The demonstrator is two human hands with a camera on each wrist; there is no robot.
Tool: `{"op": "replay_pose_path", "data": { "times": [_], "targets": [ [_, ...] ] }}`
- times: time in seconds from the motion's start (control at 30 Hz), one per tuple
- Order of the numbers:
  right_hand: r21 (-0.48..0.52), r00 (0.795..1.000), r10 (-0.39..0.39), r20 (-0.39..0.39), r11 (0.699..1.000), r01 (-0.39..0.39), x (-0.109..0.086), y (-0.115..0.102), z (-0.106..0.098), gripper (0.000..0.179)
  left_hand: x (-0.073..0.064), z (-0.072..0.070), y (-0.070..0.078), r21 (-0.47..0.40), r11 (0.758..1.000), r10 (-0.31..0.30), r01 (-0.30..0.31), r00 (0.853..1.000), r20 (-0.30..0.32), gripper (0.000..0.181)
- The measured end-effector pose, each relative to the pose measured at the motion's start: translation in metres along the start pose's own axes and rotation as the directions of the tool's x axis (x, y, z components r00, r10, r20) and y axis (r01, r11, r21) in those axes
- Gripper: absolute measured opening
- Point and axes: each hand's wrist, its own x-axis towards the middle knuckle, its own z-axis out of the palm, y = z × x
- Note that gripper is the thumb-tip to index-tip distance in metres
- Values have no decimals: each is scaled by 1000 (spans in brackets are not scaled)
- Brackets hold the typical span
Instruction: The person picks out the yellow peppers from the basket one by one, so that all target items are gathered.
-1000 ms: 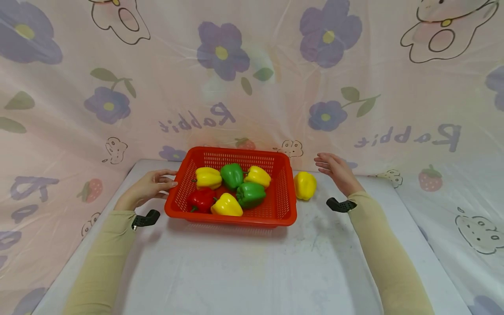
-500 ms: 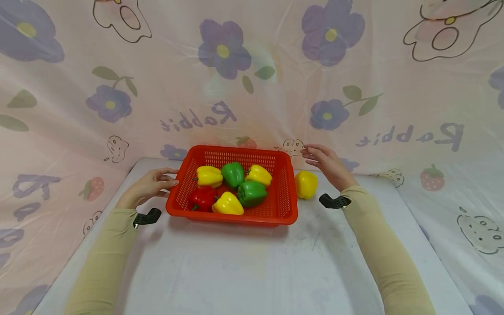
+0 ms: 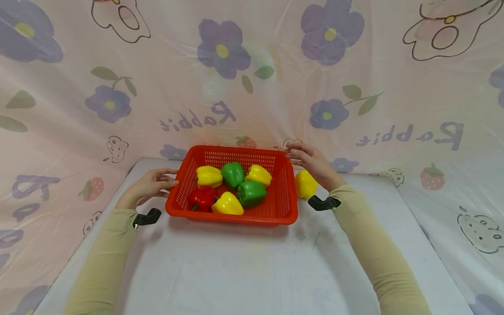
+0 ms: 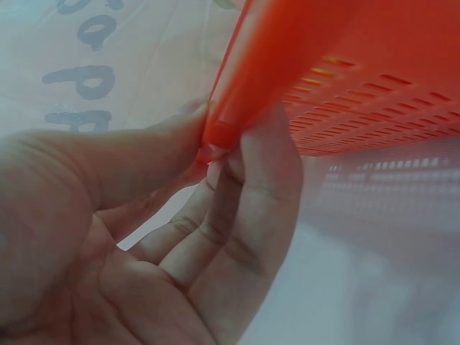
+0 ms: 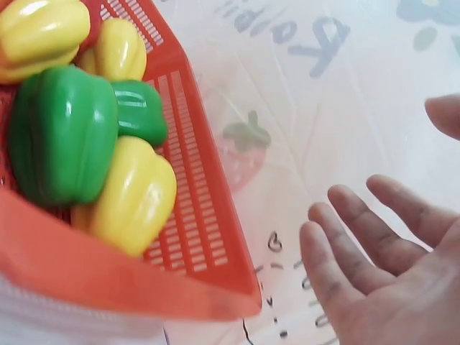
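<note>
A red plastic basket (image 3: pixel 236 220) with slotted walls holds yellow, green and red bell peppers, among them a red pepper (image 3: pixel 202 199) and a green pepper (image 3: pixel 251 194). At its left side my left hand (image 3: pixel 151 186) pinches the rim between thumb and fingers, as the left wrist view shows closely around the rim (image 4: pixel 248 93). My right hand (image 3: pixel 313 164) is at the basket's far right corner, fingers extended and holding nothing. In the right wrist view, a gap separates those fingers (image 5: pixel 348 244) from the basket corner. Partly behind this hand, a yellow pepper (image 3: pixel 305 184) lies outside the basket.
The basket is toward the back of a white-covered table (image 3: pixel 236 271). Right behind it hangs a pale curtain (image 3: pixel 267 109) printed with flowers and rabbits. Each wrist carries a small black camera mount (image 3: pixel 324 203).
My right hand has moved left, from above the loose yellow pepper to the basket's far right corner. My left hand keeps its grip on the rim, and the basket stays in place.
</note>
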Motion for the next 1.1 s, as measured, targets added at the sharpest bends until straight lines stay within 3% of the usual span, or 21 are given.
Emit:
{"op": "replay_pose_path", "data": {
  "times": [0.3, 0.63, 1.1],
  "targets": [
    [-3, 993, -29, 115, 1000, 30, 4, -4, 23, 47, 1, -1, -2, -4, 1000, -6, 6, 1000, 8, 61],
    [-23, 983, -30, 183, 999, 35, 10, -6, 45, 49, 2, -1, -2, 13, 1000, 14, -14, 1000, 2, 61],
    [-4, 954, 40, 296, 999, -40, 14, 1, 74, 42, 2, 1, 2, 23, 1000, 7, -7, 1000, -8, 61]
  ]
}}
